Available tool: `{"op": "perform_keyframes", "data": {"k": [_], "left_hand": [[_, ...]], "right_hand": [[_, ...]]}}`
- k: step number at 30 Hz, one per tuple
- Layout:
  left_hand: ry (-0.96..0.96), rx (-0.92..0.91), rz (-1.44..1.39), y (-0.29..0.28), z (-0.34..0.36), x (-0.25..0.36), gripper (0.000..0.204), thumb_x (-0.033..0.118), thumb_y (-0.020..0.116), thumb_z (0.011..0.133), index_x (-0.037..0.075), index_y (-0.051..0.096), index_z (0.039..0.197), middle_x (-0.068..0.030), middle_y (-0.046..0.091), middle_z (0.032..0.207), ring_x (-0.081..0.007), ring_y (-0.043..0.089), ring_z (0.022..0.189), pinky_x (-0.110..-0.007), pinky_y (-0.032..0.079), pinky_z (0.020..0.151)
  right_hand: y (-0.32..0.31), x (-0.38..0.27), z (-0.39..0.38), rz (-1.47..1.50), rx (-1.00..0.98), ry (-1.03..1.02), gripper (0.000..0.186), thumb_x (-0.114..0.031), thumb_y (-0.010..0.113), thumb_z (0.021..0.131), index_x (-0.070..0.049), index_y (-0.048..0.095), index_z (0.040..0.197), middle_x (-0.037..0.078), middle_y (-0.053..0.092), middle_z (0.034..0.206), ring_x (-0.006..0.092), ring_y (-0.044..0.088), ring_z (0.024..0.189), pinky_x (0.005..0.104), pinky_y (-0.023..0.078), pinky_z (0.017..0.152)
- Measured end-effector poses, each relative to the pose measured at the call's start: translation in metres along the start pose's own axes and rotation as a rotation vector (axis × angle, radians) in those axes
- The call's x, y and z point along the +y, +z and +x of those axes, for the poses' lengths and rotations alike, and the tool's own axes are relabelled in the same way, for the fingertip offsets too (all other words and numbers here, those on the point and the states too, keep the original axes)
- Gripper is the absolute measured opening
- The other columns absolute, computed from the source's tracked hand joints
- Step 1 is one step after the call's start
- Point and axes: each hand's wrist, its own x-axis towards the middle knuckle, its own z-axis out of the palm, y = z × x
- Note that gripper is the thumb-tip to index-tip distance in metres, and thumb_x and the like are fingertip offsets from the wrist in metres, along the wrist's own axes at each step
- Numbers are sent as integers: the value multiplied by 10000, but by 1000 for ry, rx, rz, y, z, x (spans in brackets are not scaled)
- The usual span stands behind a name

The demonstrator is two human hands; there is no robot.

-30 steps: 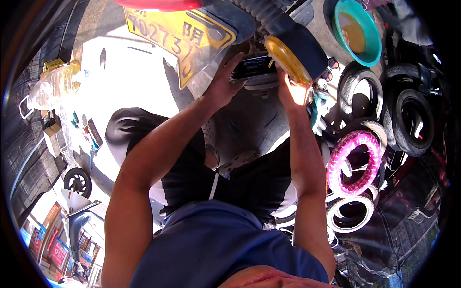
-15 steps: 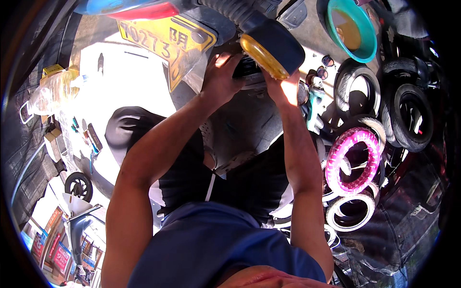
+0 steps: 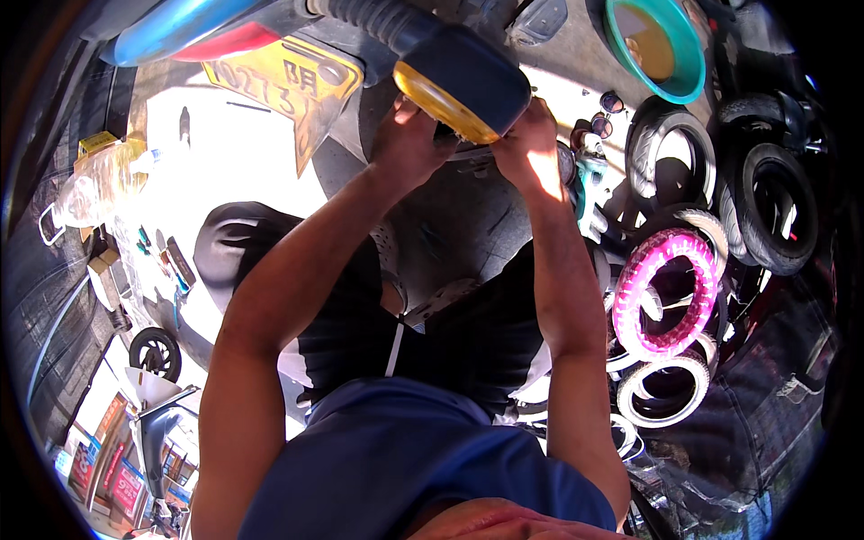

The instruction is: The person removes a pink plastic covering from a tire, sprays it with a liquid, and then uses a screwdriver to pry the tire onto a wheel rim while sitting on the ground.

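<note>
Under the blue part with the round yellow lens (image 3: 445, 101), both hands are up at a dark part (image 3: 472, 148). The left hand (image 3: 409, 144) curls on one side, the right hand (image 3: 529, 148) on the other, likely to steady it. Tyres (image 3: 670, 288) lie nearby.

Harsh sunlight blows out the pale ground (image 3: 243, 171) at left; right side sits in deep shadow, edges bending, perhaps slightly blurred.

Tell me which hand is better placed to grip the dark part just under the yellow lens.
Probably the left hand: its fingers already curl onto the dark part beneath the yellow lens. The right hand sits at the lens's right end, beside the blue housing.
</note>
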Motion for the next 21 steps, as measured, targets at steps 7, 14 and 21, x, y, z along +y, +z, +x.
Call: {"op": "perform_keyframes", "data": {"k": [7,14,21], "left_hand": [[106,55,37,-11,6,18,677,48,838,716,139,584,1338,-114,609,1181,-327,623,1115,-418,523,964],[150,15,69,-13,8,19,588,31,830,702,159,664,1252,-103,584,1240,-317,592,1166,-410,528,982],[-17,-114,94,-13,21,42,519,26,779,717,131,664,1212,-114,572,1277,-345,569,1200,-421,503,1016]], "right_hand": [[-10,1,-5,-157,-40,-92,262,-23,696,802,-99,762,1044,87,721,995,271,663,1028,398,454,938],[-30,-11,-76,-43,-109,603,139,-143,647,834,-36,710,898,149,699,789,315,708,848,420,568,759],[149,-28,-208,-610,-932,280,348,-313,738,818,-76,737,1074,133,608,1215,316,650,1074,474,561,842]]}}
